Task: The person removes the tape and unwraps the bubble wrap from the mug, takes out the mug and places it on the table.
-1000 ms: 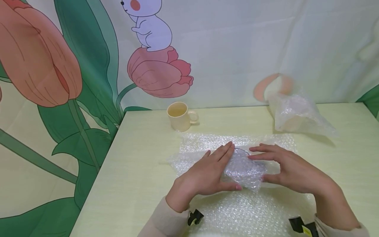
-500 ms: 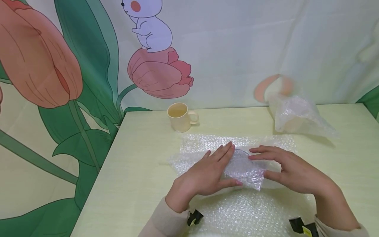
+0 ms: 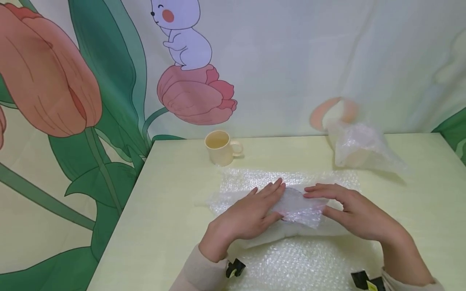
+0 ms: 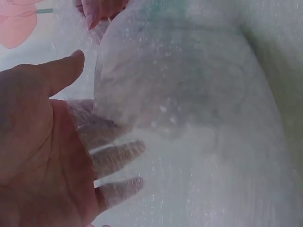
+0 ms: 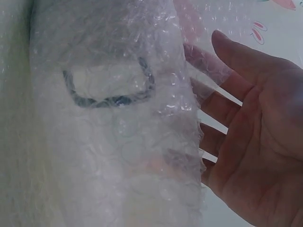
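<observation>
A sheet of bubble wrap [image 3: 302,262] lies on the table, folded over a wrapped thing [image 3: 296,202] in its middle. Through the film show a curved dark rim line in the head view and a dark U-shaped handle outline [image 5: 116,100] in the right wrist view; the rest of it is blurred by the wrap. My left hand [image 3: 251,212] lies over its left side, fingers straight, some of them behind a layer of film in the left wrist view. On the other side my right hand [image 3: 349,204] touches the wrap with relaxed fingers, thumb apart from them.
A yellow mug [image 3: 219,148] stands at the back, its handle to the right. Farther right, a bundle [image 3: 358,147] in clear plastic wrap stands near the back edge. A printed cloth [image 3: 276,68] with tulips and a white animal hangs behind the table [image 3: 164,230].
My left thumb has drawn in onto the film over the wrapped thing. The front fold of the wrap has shifted, and the head view has tilted slightly up. My right hand has barely moved.
</observation>
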`<state>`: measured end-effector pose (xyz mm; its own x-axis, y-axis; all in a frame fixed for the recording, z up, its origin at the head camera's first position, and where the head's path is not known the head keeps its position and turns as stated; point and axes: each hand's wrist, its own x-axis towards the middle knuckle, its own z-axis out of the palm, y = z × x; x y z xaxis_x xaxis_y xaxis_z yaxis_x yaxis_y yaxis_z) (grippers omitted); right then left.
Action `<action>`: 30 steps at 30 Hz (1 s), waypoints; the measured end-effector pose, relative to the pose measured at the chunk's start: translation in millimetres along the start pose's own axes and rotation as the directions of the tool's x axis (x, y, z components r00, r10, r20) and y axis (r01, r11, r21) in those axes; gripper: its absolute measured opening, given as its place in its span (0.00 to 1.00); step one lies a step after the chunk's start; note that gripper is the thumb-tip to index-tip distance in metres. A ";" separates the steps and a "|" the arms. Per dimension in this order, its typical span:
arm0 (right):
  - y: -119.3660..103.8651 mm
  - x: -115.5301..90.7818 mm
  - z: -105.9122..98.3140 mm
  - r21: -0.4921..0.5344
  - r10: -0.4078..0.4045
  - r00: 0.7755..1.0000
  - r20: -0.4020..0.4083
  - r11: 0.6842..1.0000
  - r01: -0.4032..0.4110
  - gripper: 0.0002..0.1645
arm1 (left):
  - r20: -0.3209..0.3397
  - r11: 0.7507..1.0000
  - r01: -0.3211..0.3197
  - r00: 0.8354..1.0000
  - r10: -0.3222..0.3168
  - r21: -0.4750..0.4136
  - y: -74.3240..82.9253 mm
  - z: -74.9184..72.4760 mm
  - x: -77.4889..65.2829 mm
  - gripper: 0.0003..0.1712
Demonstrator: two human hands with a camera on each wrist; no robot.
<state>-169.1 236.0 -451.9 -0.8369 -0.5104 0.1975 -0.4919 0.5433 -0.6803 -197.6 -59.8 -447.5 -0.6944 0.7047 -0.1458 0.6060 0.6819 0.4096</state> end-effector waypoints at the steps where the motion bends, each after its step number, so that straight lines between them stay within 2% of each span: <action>1: 0.3 0.3 0.7 0.002 0.006 1.000 -0.006 1.000 -0.006 0.24 | -0.003 1.000 0.000 1.000 0.000 -0.009 -1.3 -0.7 -1.3 0.38; 7: 1.7 4.5 7.4 0.021 0.031 0.999 -0.043 0.999 -0.030 0.21 | -0.079 0.999 0.010 0.997 -0.012 -0.033 -10.3 -3.9 -8.6 0.33; 12: -0.6 7.0 12.7 0.016 0.049 0.995 -0.084 0.999 -0.048 0.21 | -0.161 0.999 0.030 0.986 -0.036 -0.035 -15.5 -4.2 -14.1 0.28; 21: -1.1 7.6 10.2 -0.023 0.147 0.972 -0.181 0.988 -0.154 0.16 | -0.291 0.999 0.022 0.956 -0.029 -0.030 -19.3 -4.4 -8.7 0.23; 26: -2.5 11.6 7.3 -0.034 0.159 0.964 -0.212 0.985 -0.170 0.14 | -0.355 0.999 0.011 0.934 -0.028 -0.050 -20.1 -7.8 -5.0 0.21; 30: -5.8 17.7 2.4 -0.072 0.154 0.965 -0.214 0.982 -0.173 0.13 | -0.382 0.998 0.026 0.923 -0.048 -0.063 -23.1 -13.4 -4.8 0.19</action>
<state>-180.5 222.2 -446.2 -0.9345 -0.2658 0.2369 -0.3557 0.6696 -0.6520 -213.5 -81.5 -444.2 -0.8181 0.5428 0.1901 0.5624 0.6860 0.4616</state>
